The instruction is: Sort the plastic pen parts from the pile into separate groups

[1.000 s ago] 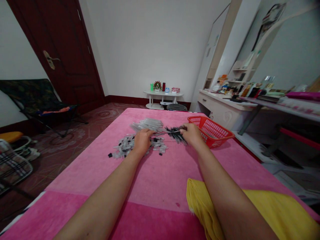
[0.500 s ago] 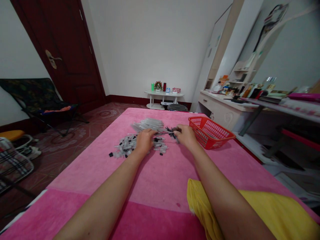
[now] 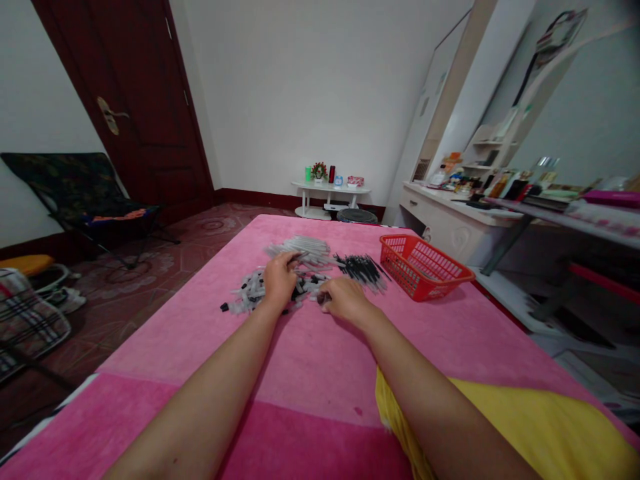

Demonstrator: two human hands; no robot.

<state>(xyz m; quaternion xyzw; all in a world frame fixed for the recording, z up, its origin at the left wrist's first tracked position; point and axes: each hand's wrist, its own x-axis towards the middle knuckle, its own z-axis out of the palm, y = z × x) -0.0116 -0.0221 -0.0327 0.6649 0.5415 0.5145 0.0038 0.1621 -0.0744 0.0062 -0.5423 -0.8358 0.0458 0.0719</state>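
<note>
On the pink cloth lies a heap of small clear and black caps [image 3: 246, 292], which look like pen parts. My left hand [image 3: 280, 280] is over this heap, its fingers curled together beside a bundle of clear tubes [image 3: 307, 248]. What it grips, if anything, is hidden. My right hand [image 3: 345, 299] is low at the heap's right edge with thumb and fingers pinched; I cannot make out what is between them. Just beyond it is a pile of thin black-and-clear sticks [image 3: 364, 270], resembling pen refills.
A red plastic basket [image 3: 425, 290] stands right of the sticks. Yellow cloth [image 3: 530, 420] lies under my right forearm. Beyond the pink-covered table [image 3: 300, 380] are a low white stand [image 3: 330, 187], a dresser with bottles [image 3: 450, 213] and a folding chair [image 3: 70, 187].
My right hand has moved left and toward me, from the black sticks to the cap heap, uncovering the sticks. My left hand has shifted slightly left.
</note>
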